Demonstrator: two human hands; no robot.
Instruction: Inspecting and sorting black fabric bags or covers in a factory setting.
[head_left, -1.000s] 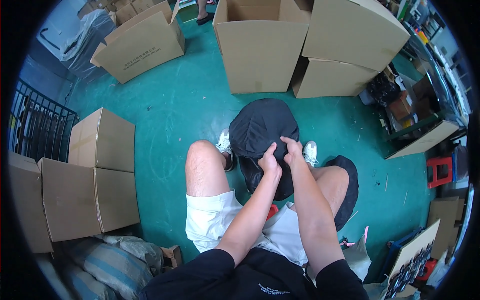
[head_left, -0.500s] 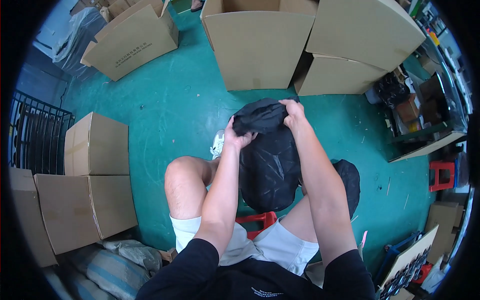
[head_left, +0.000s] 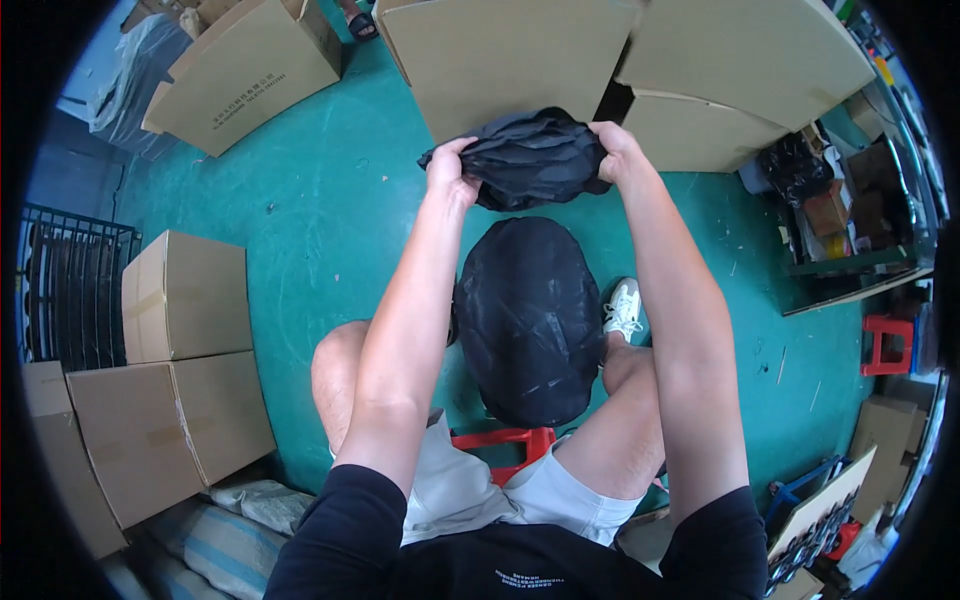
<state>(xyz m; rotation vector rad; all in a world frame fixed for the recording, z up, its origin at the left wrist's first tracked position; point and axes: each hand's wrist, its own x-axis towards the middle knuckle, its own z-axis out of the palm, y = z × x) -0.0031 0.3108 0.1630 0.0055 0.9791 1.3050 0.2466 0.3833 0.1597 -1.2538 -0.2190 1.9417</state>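
A bunched piece of black fabric (head_left: 535, 158) is stretched between my two hands, out in front of me above the green floor. My left hand (head_left: 453, 172) grips its left end, fingers closed round the gathered cloth. At the opposite end my right hand (head_left: 618, 152) pinches the fabric. Nearer to me, between my legs, stands a rounded oval bundle (head_left: 530, 320) wrapped in wrinkled black fabric; what is inside is hidden. The held cloth appears apart from it. Part of a red plastic stool (head_left: 525, 448) shows between my thighs.
Large cardboard boxes (head_left: 510, 60) stand just beyond my hands, with another open carton (head_left: 255, 85) at the far left. Stacked boxes (head_left: 205, 300) are on my left, above woven sacks (head_left: 225, 545). A cluttered shelf (head_left: 850, 265) and red stool (head_left: 887, 345) are at right.
Both hands have moved away from me and farther apart, spreading the black fabric wider and off the oval bundle. The black item beside my right leg no longer shows; my right shoe now does.
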